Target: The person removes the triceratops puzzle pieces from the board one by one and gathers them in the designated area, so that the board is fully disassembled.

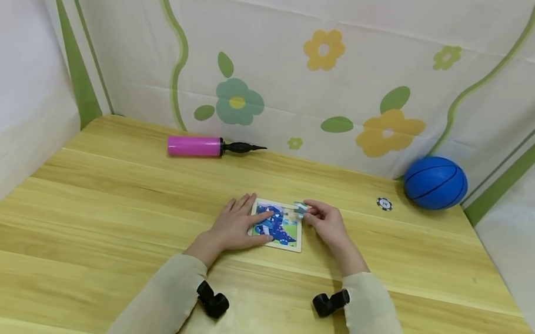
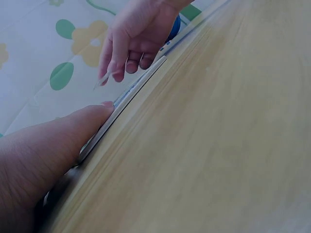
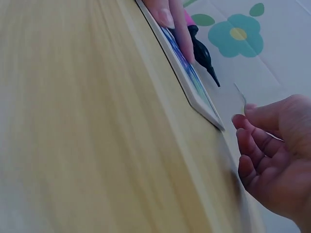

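A square jigsaw puzzle (image 1: 290, 244) with a pale frame and a blue dinosaur picture lies flat on the table. Spread over its left side, my left hand (image 1: 234, 226) touches the picture and frame with straight fingers. My right hand (image 1: 328, 225) pinches a puzzle piece (image 1: 300, 208) between thumb and fingertips above the top right corner of the puzzle. In the left wrist view the thin piece (image 2: 100, 80) is held edge-on, raised off the board. A beige patch of bare backing shows in the upper right of the picture.
Toward the back left lies a pink hand pump (image 1: 196, 146) with a black nozzle. A blue ball (image 1: 435, 183) sits at the back right, with a round black-and-white chip (image 1: 384, 204) near it. A flowered cloth (image 1: 284, 74) hangs behind the wooden table (image 1: 100, 233).
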Action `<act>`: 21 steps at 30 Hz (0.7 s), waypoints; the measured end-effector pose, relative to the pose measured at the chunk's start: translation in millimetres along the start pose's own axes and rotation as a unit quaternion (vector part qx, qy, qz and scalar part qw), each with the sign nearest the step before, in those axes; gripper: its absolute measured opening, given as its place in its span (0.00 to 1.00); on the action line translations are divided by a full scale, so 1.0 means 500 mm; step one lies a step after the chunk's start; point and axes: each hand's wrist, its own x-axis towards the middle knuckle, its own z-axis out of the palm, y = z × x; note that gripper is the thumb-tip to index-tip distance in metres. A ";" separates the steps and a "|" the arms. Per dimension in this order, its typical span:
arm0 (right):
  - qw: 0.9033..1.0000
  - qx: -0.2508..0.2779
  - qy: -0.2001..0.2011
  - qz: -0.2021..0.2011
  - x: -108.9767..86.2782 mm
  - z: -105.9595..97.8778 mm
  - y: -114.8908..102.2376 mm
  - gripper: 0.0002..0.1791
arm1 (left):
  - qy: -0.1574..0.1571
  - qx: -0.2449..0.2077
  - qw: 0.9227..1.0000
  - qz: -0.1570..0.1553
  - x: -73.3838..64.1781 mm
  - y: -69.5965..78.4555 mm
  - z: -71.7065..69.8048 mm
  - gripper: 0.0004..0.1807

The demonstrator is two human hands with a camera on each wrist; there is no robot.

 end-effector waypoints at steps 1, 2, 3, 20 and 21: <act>1.000 0.004 -0.002 -0.001 -0.002 -0.008 0.001 0.18 | 0.001 0.001 1.000 0.000 0.000 0.000 0.000 0.36; 1.000 0.008 -0.004 -0.001 -0.004 -0.016 0.003 0.19 | 0.001 0.001 1.000 0.001 0.000 0.001 0.000 0.36; 1.000 0.013 -0.007 -0.002 -0.006 -0.025 0.005 0.19 | 0.002 0.001 1.000 0.001 0.000 0.001 0.001 0.36; 0.997 -0.057 0.018 -0.041 -0.046 -0.169 0.044 0.19 | 0.006 -0.005 1.000 0.007 -0.003 0.003 0.000 0.36; 0.997 -0.059 0.021 -0.042 -0.048 -0.176 0.048 0.19 | 0.006 -0.005 1.000 0.007 -0.003 0.002 0.000 0.36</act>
